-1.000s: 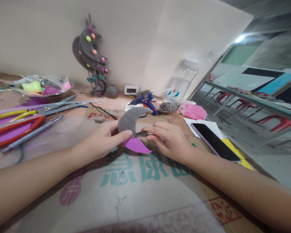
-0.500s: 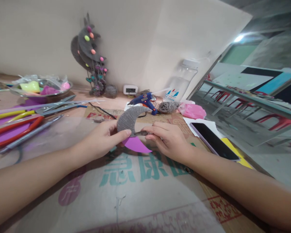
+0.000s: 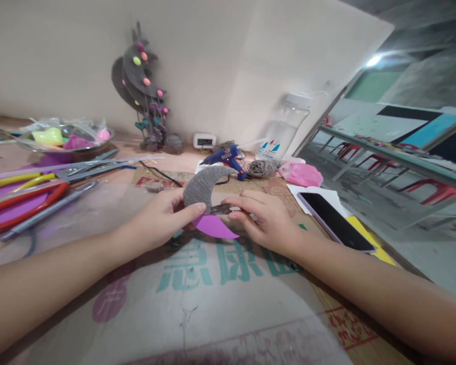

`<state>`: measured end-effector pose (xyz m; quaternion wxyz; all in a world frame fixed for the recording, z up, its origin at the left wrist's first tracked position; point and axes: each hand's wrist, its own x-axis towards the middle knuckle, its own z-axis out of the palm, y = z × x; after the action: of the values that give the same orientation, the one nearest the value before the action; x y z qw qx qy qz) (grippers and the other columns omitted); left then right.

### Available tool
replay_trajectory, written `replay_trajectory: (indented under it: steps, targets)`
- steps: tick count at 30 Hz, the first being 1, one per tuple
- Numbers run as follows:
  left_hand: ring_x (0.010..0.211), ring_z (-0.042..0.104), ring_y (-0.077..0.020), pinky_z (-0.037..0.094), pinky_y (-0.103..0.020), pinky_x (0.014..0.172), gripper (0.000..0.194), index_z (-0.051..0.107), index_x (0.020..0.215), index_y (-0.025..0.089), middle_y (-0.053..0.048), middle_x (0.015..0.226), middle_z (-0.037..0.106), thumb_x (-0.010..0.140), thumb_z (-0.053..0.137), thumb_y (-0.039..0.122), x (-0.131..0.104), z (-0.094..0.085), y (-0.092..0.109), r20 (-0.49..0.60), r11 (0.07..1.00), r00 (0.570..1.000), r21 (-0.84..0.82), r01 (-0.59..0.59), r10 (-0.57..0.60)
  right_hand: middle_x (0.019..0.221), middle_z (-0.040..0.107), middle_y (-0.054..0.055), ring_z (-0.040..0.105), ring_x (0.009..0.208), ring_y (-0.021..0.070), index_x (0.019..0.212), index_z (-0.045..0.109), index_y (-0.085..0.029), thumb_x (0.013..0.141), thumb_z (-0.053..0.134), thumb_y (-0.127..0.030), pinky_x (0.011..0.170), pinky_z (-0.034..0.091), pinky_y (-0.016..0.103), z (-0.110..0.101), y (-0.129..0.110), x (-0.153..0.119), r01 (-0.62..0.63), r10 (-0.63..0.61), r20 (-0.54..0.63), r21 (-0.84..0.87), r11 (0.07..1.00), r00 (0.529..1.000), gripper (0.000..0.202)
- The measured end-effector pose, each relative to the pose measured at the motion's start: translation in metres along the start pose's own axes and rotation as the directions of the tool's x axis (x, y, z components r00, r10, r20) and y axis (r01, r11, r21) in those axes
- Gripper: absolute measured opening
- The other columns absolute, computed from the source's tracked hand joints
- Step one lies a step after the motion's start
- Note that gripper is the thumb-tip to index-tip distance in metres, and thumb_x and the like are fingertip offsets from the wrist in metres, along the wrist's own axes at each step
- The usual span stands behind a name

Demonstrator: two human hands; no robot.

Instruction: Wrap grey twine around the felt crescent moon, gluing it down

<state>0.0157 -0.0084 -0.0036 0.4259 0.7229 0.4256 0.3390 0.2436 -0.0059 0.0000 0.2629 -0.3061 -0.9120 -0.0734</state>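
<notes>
A crescent (image 3: 199, 188) has its upper part wrapped in grey yarn, while its lower tip (image 3: 216, 227) is bare purple. My left hand (image 3: 171, 215) grips it near the middle, thumb across the front. Beside the inner curve, my right hand (image 3: 264, 218) pinches a small dark bundle (image 3: 222, 208), which looks like grey yarn, between thumb and fingers. The bundle touches the crescent where the wrapping ends. Fingers hide part of both items.
Behind my hands are a blue glue gun (image 3: 225, 158), coiled grey yarn (image 3: 263, 168) and a bottle (image 3: 283, 126). Scissors (image 3: 26, 203) lie left, near a bowl (image 3: 61, 147). A phone (image 3: 336, 221) rests right. A crescent decoration (image 3: 142, 86) stands against the wall.
The dark bundle at my right fingertips has shifted slightly and shows a little more widely. My hands and the crescent stay almost in place.
</notes>
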Motion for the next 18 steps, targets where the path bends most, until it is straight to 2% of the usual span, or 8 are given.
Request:
replay_trajectory:
  steps: [5,12,18]
  targets:
    - [0.055,0.045,-0.0117,0.033,-0.022,0.049,0.03,0.051,0.067,0.017,0.003,0.06,0.05,0.081,0.051,0.043,-0.001,0.0002,0.0009,-0.006,0.999,1.0,0.051,0.006,-0.006,0.079,0.063,0.006,0.053,0.067,0.0137,0.104,0.062,-0.014,0.093,0.044,-0.03,0.062,0.039,0.026,-0.0014,-0.0033,0.0015,-0.001,0.001,0.002,-0.03,1.0,1.0,0.026]
    - [0.057,0.046,-0.0116,0.034,-0.021,0.051,0.031,0.051,0.066,0.017,0.003,0.061,0.049,0.083,0.049,0.043,-0.0001,0.0001,-0.0029,0.013,0.994,0.999,0.094,-0.05,0.049,0.082,0.064,0.006,0.054,0.068,0.0138,0.102,0.063,-0.016,0.093,0.043,-0.031,0.062,0.039,0.025,-0.001,-0.0049,0.0021,-0.012,0.013,0.039,-0.041,0.999,0.999,0.027]
    - [0.058,0.047,-0.0121,0.035,-0.022,0.051,0.031,0.052,0.066,0.017,0.002,0.062,0.051,0.083,0.049,0.043,-0.0004,0.0004,-0.0027,0.011,0.994,0.999,0.101,-0.039,0.038,0.082,0.064,0.006,0.054,0.068,0.0135,0.1,0.064,-0.016,0.093,0.043,-0.031,0.062,0.038,0.025,-0.0005,-0.0044,0.0024,-0.008,0.01,0.044,-0.044,0.999,0.999,0.027]
